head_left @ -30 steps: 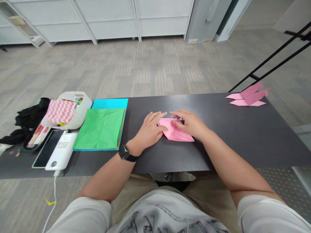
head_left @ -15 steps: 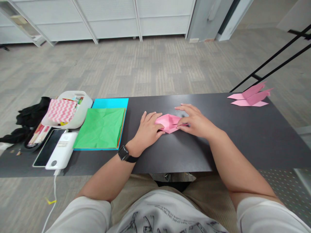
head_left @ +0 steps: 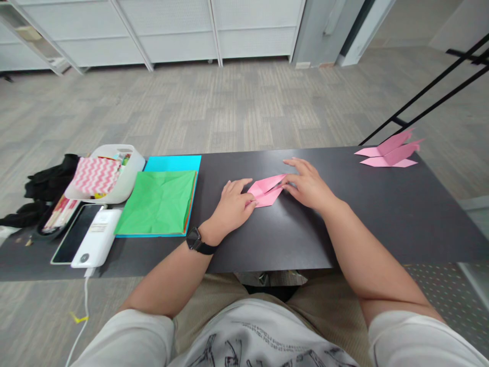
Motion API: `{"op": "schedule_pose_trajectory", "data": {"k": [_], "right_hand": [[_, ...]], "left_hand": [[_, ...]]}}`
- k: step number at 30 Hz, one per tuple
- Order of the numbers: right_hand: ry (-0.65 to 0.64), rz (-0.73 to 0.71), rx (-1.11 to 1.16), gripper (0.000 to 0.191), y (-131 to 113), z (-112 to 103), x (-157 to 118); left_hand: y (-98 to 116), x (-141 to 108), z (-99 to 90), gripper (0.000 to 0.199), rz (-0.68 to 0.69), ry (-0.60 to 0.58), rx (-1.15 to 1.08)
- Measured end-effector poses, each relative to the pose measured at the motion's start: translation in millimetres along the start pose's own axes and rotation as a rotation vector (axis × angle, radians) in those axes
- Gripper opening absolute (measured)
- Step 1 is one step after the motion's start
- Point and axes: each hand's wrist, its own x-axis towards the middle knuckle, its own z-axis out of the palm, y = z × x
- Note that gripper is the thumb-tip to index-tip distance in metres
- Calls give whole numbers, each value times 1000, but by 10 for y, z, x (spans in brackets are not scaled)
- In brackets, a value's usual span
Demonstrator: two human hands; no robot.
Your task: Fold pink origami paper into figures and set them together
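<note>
A partly folded sheet of pink origami paper (head_left: pixel 269 196) lies on the dark table in front of me, with creases and a slit between its two long flaps. My left hand (head_left: pixel 236 203) grips its left end, thumb and fingertips on the paper. At the opposite end, my right hand (head_left: pixel 305 184) pinches the paper's right tip between thumb and index finger, its other fingers raised. Part of each end is hidden behind my fingers. Further right stand two pink folded paper figures (head_left: pixel 393 152) with pointed tips, close together.
Left of my hands lies a stack of square paper, green (head_left: pixel 156 201) over blue (head_left: pixel 173 163). Beyond it are a white basket (head_left: pixel 132 176), a phone (head_left: pixel 76 232), a white power bank (head_left: pixel 97 237) with a cable, and a black cloth (head_left: pixel 51 178). A black metal frame (head_left: pixel 420 104) rises behind the table's right end.
The pink paper's shape has changed: its raised middle is flatter and its upper flap now angles up to the right. My right hand has shifted slightly with its end.
</note>
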Motion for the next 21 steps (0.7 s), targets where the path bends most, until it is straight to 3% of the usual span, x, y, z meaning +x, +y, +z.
{"op": "schedule_pose_trajectory", "data": {"k": [13, 21], "right_hand": [[11, 67, 72, 12, 60, 177, 50], [124, 224, 54, 16, -24, 195, 55]], "left_hand": [[-54, 0, 65, 25, -45, 18, -24], [-74, 25, 136, 21, -67, 96, 37]]}}
